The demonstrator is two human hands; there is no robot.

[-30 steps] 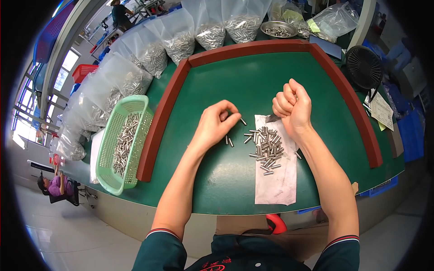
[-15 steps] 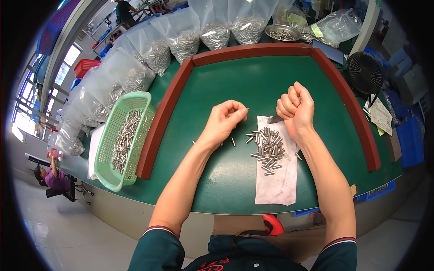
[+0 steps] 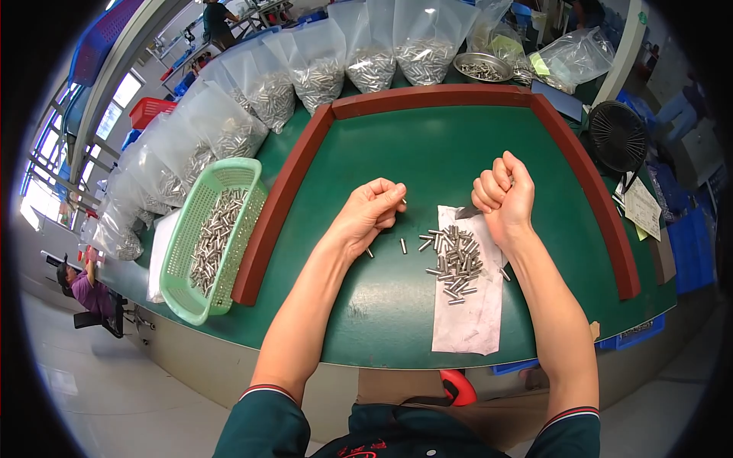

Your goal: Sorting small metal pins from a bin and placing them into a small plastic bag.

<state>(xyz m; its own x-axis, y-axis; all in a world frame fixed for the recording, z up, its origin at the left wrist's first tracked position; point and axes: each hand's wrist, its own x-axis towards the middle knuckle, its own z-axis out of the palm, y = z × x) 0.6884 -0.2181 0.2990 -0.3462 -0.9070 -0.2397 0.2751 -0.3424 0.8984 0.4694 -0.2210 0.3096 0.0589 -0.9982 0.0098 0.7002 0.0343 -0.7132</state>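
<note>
My left hand is held over the green table with thumb and index finger pinched on a small metal pin, of which only a tip shows. A heap of short metal pins lies on a pinkish-white cloth to its right. A loose pin rests on the bare table between that hand and the heap; another shows by the wrist. Above the cloth's far end, my right hand is closed in a fist around a dark, flat, blade-like tool; its handle is hidden in the fingers.
A reddish-brown wooden border frames the green table. Left of it stands a light green basket of pins. Pin-filled plastic bags line the back, beside a metal bowl. A black fan stands right.
My left hand has drawn slightly left, turning its pinched fingertips. My right hand keeps its fist around the blade-like tool, nearly still. The whole view has shifted slightly.
</note>
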